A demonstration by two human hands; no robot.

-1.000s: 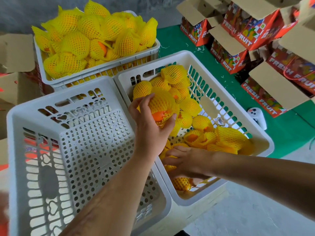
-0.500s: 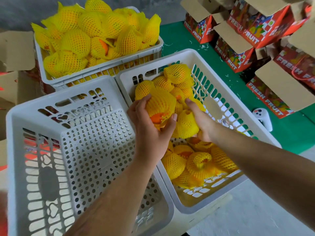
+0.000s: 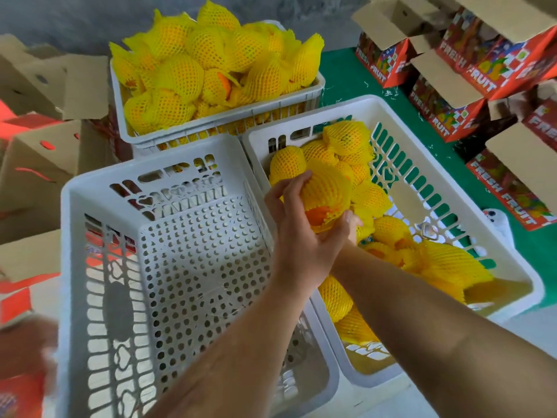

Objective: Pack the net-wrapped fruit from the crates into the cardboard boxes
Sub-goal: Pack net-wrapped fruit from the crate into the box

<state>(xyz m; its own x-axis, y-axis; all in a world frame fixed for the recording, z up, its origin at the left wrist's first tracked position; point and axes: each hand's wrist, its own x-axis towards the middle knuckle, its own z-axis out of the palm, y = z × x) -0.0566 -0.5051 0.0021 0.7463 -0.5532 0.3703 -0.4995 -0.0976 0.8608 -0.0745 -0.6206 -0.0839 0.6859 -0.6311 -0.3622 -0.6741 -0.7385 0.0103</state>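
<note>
While left hand (image 3: 301, 233) grips netted fruit (image 3: 327, 188), right hand's (image 3: 352, 229) fingers stay hidden.

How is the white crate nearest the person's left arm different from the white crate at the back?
The near crate holds no fruit that shows, so its perforated floor is bare; the back crate is heaped above its rim with net-wrapped fruit. The near crate looks tilted toward the camera; the back crate looks level. Both are white plastic with slotted walls.

Yellow net-wrapped fruit (image 3: 327, 191) above half-full white crate (image 3: 404, 116), open red boxes (image 3: 470, 95)
</note>
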